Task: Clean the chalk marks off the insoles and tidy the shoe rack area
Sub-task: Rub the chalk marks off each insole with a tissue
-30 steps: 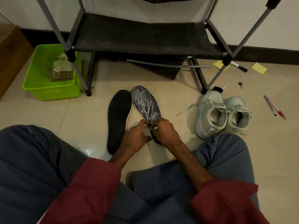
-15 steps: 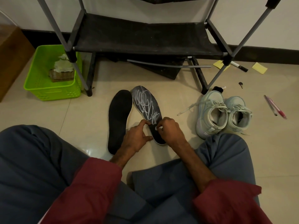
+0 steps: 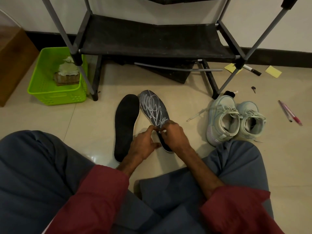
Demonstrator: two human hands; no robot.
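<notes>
Two insoles lie side by side on the tiled floor in front of my crossed legs. The left insole (image 3: pixel 125 122) is plain black. The right insole (image 3: pixel 154 107) is covered in white chalk scribbles. My right hand (image 3: pixel 175 135) rests over its heel half and pinches a small white piece at the fingertips. My left hand (image 3: pixel 143 144) holds the same insole's inner edge with curled fingers, its fingertips meeting those of the right hand. The heel part of the chalked insole is partly hidden by both hands.
The black shoe rack (image 3: pixel 152 41) stands just beyond, with a loose grey rod (image 3: pixel 177 69) under it. A green basket (image 3: pixel 57 96) holding crumpled cloth sits at left. Pale sneakers (image 3: pixel 234 119), a marker (image 3: pixel 252 70), yellow notes (image 3: pixel 273 71), pens (image 3: pixel 289 113) and a key (image 3: pixel 253 89) lie at right.
Both hands have shifted slightly over the chalked insole's heel half and stay together there. The insoles and the other objects have not moved.
</notes>
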